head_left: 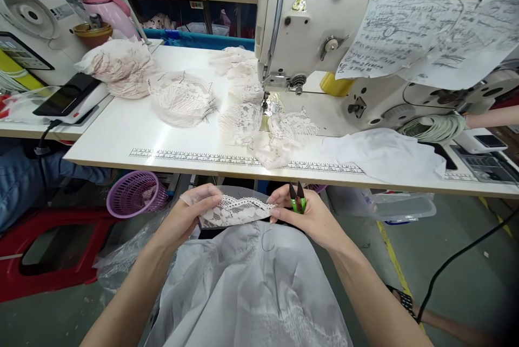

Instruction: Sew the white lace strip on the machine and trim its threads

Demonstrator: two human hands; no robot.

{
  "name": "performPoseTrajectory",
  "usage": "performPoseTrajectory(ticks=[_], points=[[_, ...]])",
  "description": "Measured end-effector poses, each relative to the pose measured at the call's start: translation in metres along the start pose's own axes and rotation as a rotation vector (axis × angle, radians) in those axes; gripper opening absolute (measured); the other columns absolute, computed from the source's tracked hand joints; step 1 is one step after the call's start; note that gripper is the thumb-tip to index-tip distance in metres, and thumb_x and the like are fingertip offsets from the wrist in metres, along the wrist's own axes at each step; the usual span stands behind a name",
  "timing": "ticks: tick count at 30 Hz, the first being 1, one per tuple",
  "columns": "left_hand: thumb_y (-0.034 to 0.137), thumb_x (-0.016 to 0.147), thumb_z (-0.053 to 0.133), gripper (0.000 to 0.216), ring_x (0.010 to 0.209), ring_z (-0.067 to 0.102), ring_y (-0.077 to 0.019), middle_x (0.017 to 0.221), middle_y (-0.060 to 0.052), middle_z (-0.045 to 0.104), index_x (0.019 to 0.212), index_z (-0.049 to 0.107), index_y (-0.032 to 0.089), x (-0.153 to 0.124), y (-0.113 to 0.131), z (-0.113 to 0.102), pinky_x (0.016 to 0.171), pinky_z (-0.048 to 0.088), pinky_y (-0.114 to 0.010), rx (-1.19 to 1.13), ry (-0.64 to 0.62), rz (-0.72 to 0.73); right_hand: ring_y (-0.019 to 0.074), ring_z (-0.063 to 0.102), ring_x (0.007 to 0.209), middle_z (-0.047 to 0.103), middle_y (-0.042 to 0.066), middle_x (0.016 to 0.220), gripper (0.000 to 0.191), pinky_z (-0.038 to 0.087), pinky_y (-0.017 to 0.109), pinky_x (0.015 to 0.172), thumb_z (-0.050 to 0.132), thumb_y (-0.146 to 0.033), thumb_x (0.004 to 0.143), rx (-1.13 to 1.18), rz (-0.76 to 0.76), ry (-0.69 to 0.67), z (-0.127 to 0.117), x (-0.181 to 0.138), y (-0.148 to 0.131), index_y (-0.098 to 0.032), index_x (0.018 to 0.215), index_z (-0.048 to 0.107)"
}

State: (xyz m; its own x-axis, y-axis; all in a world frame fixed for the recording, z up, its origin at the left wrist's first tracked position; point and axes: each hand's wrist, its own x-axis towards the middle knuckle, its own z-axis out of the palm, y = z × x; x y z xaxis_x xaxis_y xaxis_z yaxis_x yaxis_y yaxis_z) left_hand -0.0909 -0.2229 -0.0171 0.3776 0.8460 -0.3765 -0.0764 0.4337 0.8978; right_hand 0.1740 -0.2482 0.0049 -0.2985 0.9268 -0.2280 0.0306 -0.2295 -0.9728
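Holds lace strip (243, 214) taut between both hands, over lap and just short of near edge of bench (109, 131). Reads clock directions from that strip. Pinches left end at 9 o'clock between thumb and fingers of left hand (192, 207). Pinches right end at 3 o'clock with right hand (314, 218), plus grips cutters (302, 205) in same hand, with green handles and black blades spread toward 12. Has grey cloth (251, 282) over lap at 6. Can't tell if touching strip or just below it.

Faces sewing machine (308, 22) at 1, with handwritten papers (405, 33) hanging on it between 1 and 2. See lace pieces (294, 126) lying around needle at 1, round lace piece (182, 99) on bench at 11, lace pile (117, 68) at 10. Also see white cloth (389, 155) on bench between 2 and 3, touching or close to cord coil (433, 126). Below bench, see purple basket (137, 195) at 9, red stool (52, 282) between 8 and 9.
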Motion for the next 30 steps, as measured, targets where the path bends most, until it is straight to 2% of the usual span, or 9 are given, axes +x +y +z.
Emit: performPoseTrajectory(ticks=[9, 11, 14, 16, 19, 23, 30], points=[[0.039, 0.086, 0.07, 0.024, 0.063, 0.05, -0.0076, 0.071, 0.003, 0.055, 0.078, 0.062, 0.019, -0.002, 0.0, -0.005, 0.059, 0.04, -0.016, 0.036, -0.014, 0.003, 0.018, 0.069, 0.073, 0.07, 0.001, 0.073, 0.017, 0.052, 0.031, 0.071, 0.073, -0.029, 0.082, -0.04, 0.008, 0.005, 0.0, 0.0, 0.002, -0.019, 0.093, 0.065], [0.046, 0.085, 0.068, 0.028, 0.066, 0.053, -0.0095, 0.075, 0.001, 0.06, 0.081, 0.065, 0.019, -0.001, 0.002, -0.011, 0.061, 0.041, -0.018, 0.068, -0.092, -0.005, 0.0175, 0.068, 0.072, 0.069, 0.001, 0.072, 0.016, 0.052, 0.031, 0.071, 0.073, -0.028, 0.082, -0.046, -0.003, 0.015, 0.002, -0.001, 0.0, -0.019, 0.093, 0.065], [0.059, 0.082, 0.065, 0.043, 0.076, 0.06, -0.0163, 0.085, -0.005, 0.067, 0.094, 0.07, 0.018, 0.002, 0.008, -0.012, 0.069, 0.045, -0.023, 0.181, -0.302, -0.048, 0.0167, 0.067, 0.067, 0.066, 0.0, 0.071, 0.016, 0.051, 0.03, 0.067, 0.072, -0.025, 0.081, -0.072, -0.01, 0.015, 0.007, -0.001, -0.004, -0.019, 0.094, 0.065], [0.055, 0.08, 0.069, 0.043, 0.082, 0.061, -0.0189, 0.091, -0.006, 0.069, 0.1, 0.071, 0.017, 0.004, 0.011, -0.002, 0.073, 0.045, -0.026, 0.265, -0.368, -0.063, 0.0154, 0.066, 0.064, 0.066, 0.0, 0.075, 0.017, 0.051, 0.029, 0.063, 0.073, -0.025, 0.08, -0.083, 0.001, 0.005, 0.012, 0.0, -0.006, -0.019, 0.094, 0.066], [0.043, 0.081, 0.073, 0.028, 0.077, 0.056, -0.0144, 0.083, -0.002, 0.065, 0.089, 0.069, 0.017, 0.006, 0.01, 0.024, 0.069, 0.042, -0.024, 0.283, -0.302, -0.009, 0.0129, 0.062, 0.062, 0.065, 0.0, 0.081, 0.018, 0.051, 0.027, 0.059, 0.073, -0.026, 0.079, -0.089, 0.009, -0.006, 0.02, 0.002, -0.008, -0.02, 0.094, 0.065], [0.042, 0.084, 0.07, 0.029, 0.064, 0.045, -0.0093, 0.07, 0.002, 0.055, 0.075, 0.063, 0.015, 0.007, 0.005, 0.05, 0.058, 0.035, -0.02, 0.219, -0.204, 0.086, 0.0098, 0.057, 0.057, 0.065, 0.0, 0.082, 0.022, 0.047, 0.024, 0.055, 0.075, -0.026, 0.077, -0.125, -0.001, 0.055, 0.024, 0.002, -0.009, -0.02, 0.095, 0.064], [0.041, 0.085, 0.067, 0.026, 0.057, 0.038, -0.0092, 0.067, 0.001, 0.054, 0.08, 0.07, 0.016, 0.004, 0.009, 0.052, 0.052, 0.03, -0.022, 0.245, -0.111, 0.102, 0.0093, 0.053, 0.049, 0.063, -0.001, 0.073, 0.017, 0.047, 0.025, 0.051, 0.068, -0.034, 0.086, -0.19, -0.032, 0.093, 0.019, -0.003, -0.009, -0.019, 0.093, 0.066]])
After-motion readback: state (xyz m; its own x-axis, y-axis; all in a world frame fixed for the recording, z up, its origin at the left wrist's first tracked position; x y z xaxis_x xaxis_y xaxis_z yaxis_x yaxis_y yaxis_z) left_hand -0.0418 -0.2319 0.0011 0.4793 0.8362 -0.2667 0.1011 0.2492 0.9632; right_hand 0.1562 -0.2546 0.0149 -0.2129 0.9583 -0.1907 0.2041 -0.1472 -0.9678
